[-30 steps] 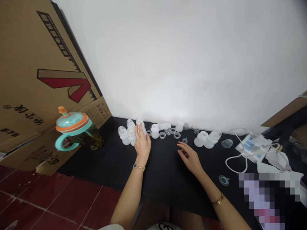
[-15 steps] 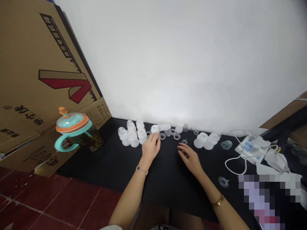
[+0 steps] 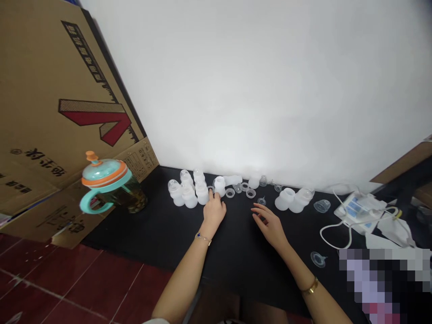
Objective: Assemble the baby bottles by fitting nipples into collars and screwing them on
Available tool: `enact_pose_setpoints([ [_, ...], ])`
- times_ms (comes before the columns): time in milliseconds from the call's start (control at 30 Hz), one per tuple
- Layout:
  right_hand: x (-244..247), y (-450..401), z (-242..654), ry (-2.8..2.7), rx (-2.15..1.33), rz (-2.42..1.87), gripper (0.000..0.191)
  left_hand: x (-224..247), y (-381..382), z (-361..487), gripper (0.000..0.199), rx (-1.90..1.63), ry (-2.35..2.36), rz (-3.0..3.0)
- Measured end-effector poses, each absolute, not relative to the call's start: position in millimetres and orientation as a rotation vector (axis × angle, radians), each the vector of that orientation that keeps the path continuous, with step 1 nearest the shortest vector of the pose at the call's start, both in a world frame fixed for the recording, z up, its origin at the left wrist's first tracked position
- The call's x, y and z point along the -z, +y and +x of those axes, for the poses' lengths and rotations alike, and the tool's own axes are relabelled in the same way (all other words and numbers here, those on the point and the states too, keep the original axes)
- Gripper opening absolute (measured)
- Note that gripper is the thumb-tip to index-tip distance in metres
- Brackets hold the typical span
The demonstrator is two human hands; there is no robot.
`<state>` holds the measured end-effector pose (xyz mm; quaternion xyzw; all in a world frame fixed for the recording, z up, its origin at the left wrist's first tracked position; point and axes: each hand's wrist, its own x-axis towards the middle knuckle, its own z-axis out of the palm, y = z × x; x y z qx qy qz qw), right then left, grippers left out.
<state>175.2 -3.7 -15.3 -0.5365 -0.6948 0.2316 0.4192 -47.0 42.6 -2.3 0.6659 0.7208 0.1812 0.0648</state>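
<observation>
White and bare, a broad wall (image 3: 249, 90) rises behind everything, with a tall brown cardboard box (image 3: 37, 81) at the left. Below spreads a matte black tabletop (image 3: 162, 243). Near its left side stands a clear jug with turquoise handle and orange-trimmed lid (image 3: 111, 184), probably kept there to leave the middle free for working. At the far right, a flat white device (image 3: 357, 209) lies among its own looping cable.

The left hand (image 3: 214, 212) reaches forward, fingers slightly parted, tips at a translucent grey plastic ring (image 3: 211, 189) just beside an upright, uncapped white bottle (image 3: 220, 185); whether they grip it, I cannot tell. The right hand (image 3: 272, 227) hovers relaxed, thumb apart from curved fingers, holding nothing, perhaps waiting its turn.

Domed white bottles (image 3: 189, 196) stand grouped left of the left hand, seemingly sorted from the loose parts. Two more white bottles (image 3: 286, 198) stand beyond the right hand. Smallest are the grey rings (image 3: 230, 193) between the hands and a clear flanged teat (image 3: 318, 259) lying alone at right.
</observation>
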Motion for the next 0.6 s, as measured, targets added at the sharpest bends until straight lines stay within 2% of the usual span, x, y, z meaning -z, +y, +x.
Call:
enact_pose_setpoints([
  [600,20.5,-0.3,179.0,-1.761,-0.561,-1.372,0.027,0.6,35.9,-36.9,0.017,-0.627,2.001,2.147],
])
